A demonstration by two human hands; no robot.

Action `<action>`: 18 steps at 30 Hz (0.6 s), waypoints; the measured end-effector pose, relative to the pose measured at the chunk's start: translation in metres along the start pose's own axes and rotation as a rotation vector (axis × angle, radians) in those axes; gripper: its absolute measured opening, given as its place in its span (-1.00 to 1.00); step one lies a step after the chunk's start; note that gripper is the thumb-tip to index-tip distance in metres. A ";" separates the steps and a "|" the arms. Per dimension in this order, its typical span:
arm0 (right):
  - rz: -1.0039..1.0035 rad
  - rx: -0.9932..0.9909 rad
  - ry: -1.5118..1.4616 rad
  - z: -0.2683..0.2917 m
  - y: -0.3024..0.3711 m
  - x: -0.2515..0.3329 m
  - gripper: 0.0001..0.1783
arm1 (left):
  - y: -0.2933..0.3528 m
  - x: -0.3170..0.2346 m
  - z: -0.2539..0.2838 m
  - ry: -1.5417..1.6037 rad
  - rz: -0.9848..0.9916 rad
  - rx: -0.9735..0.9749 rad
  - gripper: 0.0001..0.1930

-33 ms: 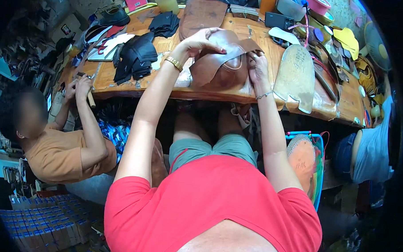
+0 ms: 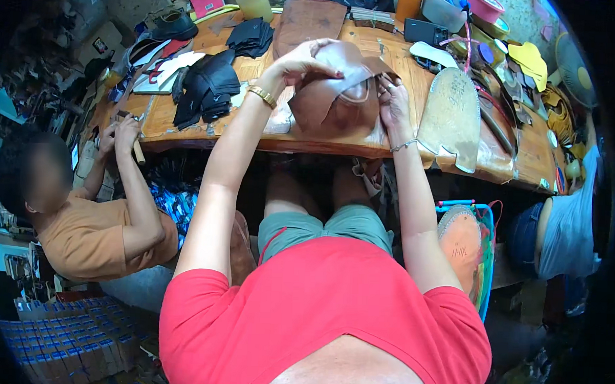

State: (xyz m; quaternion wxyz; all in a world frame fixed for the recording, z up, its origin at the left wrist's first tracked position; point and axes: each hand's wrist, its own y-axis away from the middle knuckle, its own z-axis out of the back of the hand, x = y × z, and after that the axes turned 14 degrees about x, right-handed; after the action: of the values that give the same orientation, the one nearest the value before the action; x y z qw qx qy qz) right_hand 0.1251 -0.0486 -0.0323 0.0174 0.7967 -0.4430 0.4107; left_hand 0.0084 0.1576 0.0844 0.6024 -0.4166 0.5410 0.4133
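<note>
Gripping: we hold a brown leather shoe upper [image 2: 338, 91] over the near edge of the wooden workbench [image 2: 269, 140].
Left hand [image 2: 300, 62]: fingers closed over the upper's top left edge.
Right hand [image 2: 392, 100]: fingers pinched on its right edge.
Long axis: running left to right between our hands, the curved opening facing us.
Around it: black leather pieces [image 2: 206, 87] to the left, a pale sole-shaped board [image 2: 452, 116] to the right.
Beside us: a person in a tan shirt [image 2: 96, 235] works at the bench's left end.
</note>
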 end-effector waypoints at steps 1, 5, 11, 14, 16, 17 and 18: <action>-0.026 -0.007 -0.032 -0.002 0.000 0.001 -0.64 | 0.006 -0.012 0.001 0.070 -0.002 -0.057 -0.28; -0.088 0.043 -0.009 -0.010 0.002 0.007 -0.56 | 0.025 -0.036 0.050 0.097 -0.265 -0.206 -0.36; -0.148 0.055 0.142 -0.025 0.004 0.012 -0.53 | 0.084 -0.072 0.136 0.071 -0.431 -0.663 -0.56; -0.166 0.049 0.170 -0.028 0.003 0.011 -0.54 | 0.116 -0.053 0.213 0.035 -0.671 -0.784 -0.38; -0.166 0.046 0.167 -0.026 0.003 0.010 -0.55 | 0.137 -0.050 0.241 -0.081 -0.736 -0.931 -0.44; -0.164 0.033 0.179 -0.026 0.004 0.012 -0.57 | 0.142 -0.046 0.246 -0.066 -0.769 -0.969 -0.48; -0.161 0.017 0.195 -0.026 0.004 0.014 -0.57 | 0.148 -0.042 0.248 -0.050 -0.803 -1.005 -0.51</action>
State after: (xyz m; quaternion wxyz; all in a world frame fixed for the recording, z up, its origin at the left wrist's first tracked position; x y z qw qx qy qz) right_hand 0.1093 -0.0508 -0.0073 0.0865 0.7861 -0.3704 0.4873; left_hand -0.0585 0.4367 0.1350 0.4539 -0.8085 0.0693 0.3682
